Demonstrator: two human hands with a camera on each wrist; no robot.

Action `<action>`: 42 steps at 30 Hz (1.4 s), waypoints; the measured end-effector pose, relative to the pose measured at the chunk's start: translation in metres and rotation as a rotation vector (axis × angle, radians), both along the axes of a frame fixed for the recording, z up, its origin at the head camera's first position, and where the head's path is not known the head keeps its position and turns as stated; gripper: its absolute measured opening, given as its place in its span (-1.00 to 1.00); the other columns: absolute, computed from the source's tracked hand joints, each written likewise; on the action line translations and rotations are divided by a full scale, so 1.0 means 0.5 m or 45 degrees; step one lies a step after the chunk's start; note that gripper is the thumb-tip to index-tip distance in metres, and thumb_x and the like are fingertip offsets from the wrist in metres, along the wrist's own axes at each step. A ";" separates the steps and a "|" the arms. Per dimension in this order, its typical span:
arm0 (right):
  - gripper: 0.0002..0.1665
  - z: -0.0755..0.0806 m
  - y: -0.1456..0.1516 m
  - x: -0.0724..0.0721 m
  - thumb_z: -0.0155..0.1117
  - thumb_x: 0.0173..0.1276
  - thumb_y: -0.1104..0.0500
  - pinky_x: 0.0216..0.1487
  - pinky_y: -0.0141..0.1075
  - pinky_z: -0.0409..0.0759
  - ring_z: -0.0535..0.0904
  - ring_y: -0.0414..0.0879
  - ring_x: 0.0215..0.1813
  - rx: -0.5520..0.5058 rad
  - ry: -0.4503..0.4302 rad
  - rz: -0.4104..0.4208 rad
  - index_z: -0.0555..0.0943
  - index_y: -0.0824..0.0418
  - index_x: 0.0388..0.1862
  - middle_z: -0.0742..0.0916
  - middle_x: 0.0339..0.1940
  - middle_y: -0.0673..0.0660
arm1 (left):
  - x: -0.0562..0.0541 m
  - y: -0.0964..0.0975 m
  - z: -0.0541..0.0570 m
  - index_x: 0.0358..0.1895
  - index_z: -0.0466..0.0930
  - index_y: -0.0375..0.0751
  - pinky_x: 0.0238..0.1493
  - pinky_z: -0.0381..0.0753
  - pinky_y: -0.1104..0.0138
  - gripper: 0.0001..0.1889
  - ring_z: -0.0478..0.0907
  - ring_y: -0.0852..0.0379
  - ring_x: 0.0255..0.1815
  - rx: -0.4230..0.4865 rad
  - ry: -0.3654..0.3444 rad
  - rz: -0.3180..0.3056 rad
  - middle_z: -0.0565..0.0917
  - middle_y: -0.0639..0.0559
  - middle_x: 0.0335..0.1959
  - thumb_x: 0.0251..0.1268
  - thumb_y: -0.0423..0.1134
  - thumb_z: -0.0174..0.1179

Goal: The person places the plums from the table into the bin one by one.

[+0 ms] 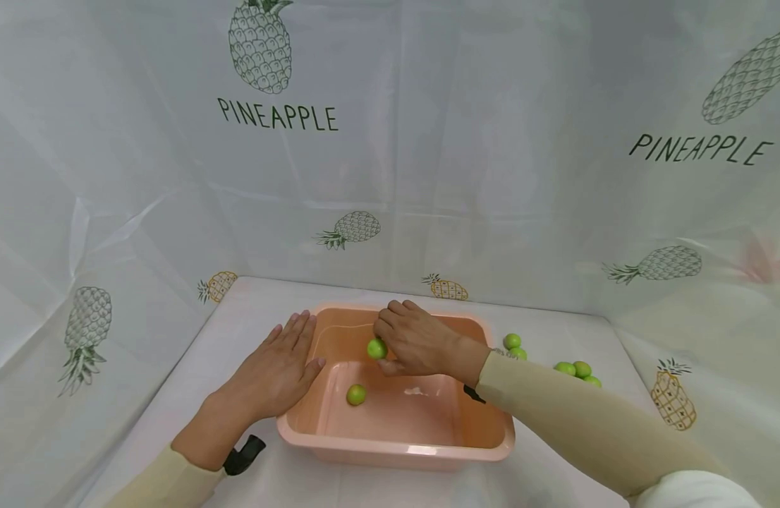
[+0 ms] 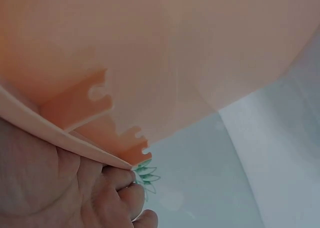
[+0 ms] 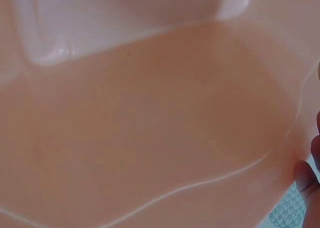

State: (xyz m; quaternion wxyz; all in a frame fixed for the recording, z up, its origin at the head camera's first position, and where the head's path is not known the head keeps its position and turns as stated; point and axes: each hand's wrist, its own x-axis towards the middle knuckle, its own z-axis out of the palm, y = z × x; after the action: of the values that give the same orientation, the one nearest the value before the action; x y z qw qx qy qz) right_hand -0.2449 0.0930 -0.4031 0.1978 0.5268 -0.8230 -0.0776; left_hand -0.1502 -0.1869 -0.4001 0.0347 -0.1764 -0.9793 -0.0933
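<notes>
A pink-orange plastic basin [image 1: 396, 451] stands on the table between both hands. My left hand [image 1: 278, 370] lies with straight fingers on its left rim; the left wrist view shows the palm [image 2: 45, 188] against the rim's underside. Over the basin, my right hand [image 1: 418, 342] pinches a green lime [image 1: 376, 349] between thumb and fingers. Another lime [image 1: 356, 394], slightly yellowish, sits on the basin's floor, left of the middle. In the right wrist view only some fingertips [image 3: 306, 178] show at the right edge, with the basin's inner wall [image 3: 150, 123] filling the rest.
Right of the basin, several limes [image 1: 512, 341] lie on the white-covered table [image 1: 555, 321], some partly behind my right sleeve [image 1: 574, 409]. A white sheet printed with pineapples [image 1: 479, 141] hangs behind and at the sides. A pale wavy line runs along the basin's inner wall.
</notes>
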 end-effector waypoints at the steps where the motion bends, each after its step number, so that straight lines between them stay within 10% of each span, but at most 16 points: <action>1: -0.62 0.000 0.001 0.000 0.17 0.44 -0.23 -0.16 -0.27 0.38 0.38 -0.08 -0.21 -0.003 0.007 0.000 0.52 0.06 -0.20 0.55 -0.29 -0.05 | 0.000 0.001 0.001 0.63 0.09 -0.52 0.65 0.14 -0.21 -0.23 0.08 -0.35 0.70 -0.001 0.000 0.001 0.15 -0.42 0.67 0.67 0.03 0.01; 42: -0.60 0.024 0.017 0.001 0.35 0.42 -0.11 -0.05 -0.21 0.53 0.47 -0.05 -0.08 -0.071 -0.109 -0.080 0.60 0.15 0.00 0.65 -0.11 0.02 | 0.006 0.005 0.008 0.63 0.10 -0.50 0.66 0.15 -0.21 -0.21 0.10 -0.34 0.70 -0.036 -0.002 0.008 0.15 -0.40 0.67 0.66 0.07 0.02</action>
State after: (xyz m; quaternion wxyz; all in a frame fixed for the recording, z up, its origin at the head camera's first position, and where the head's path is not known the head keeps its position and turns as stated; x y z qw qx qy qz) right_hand -0.2445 0.1014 -0.3912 0.1744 0.4980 -0.8486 -0.0382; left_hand -0.1472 -0.1842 -0.3959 0.0317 -0.1739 -0.9811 -0.0793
